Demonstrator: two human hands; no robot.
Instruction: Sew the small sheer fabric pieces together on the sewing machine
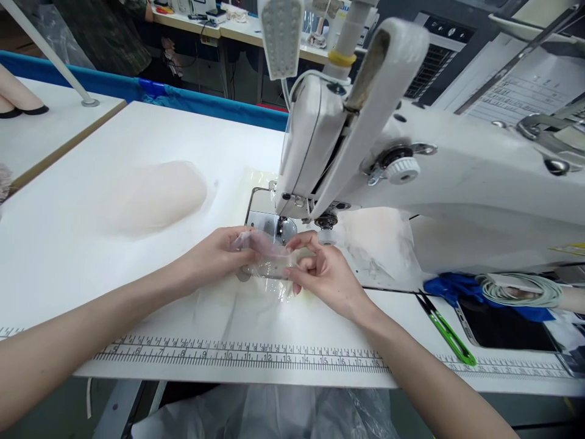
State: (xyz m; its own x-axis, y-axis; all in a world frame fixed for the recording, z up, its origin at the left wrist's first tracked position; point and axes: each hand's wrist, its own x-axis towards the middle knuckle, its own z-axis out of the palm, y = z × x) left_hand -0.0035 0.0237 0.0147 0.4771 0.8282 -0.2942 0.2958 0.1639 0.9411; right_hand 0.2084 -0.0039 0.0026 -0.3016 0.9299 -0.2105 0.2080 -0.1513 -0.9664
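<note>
A small piece of sheer, pale pinkish fabric is stretched between my two hands, just in front of the sewing machine. My left hand pinches its left end between thumb and fingers. At its right end, my right hand grips the fabric with thumb and forefinger, the other fingers curled. Behind the fabric lie the metal needle plate and the presser foot. Clear, shiny film covers the table around the plate.
Sheer pale fabric pieces lie on the table at left and under the machine arm. Green thread snips, a dark phone and a coiled cord sit at right. A printed ruler follows the front edge. Another person's sleeve shows beyond.
</note>
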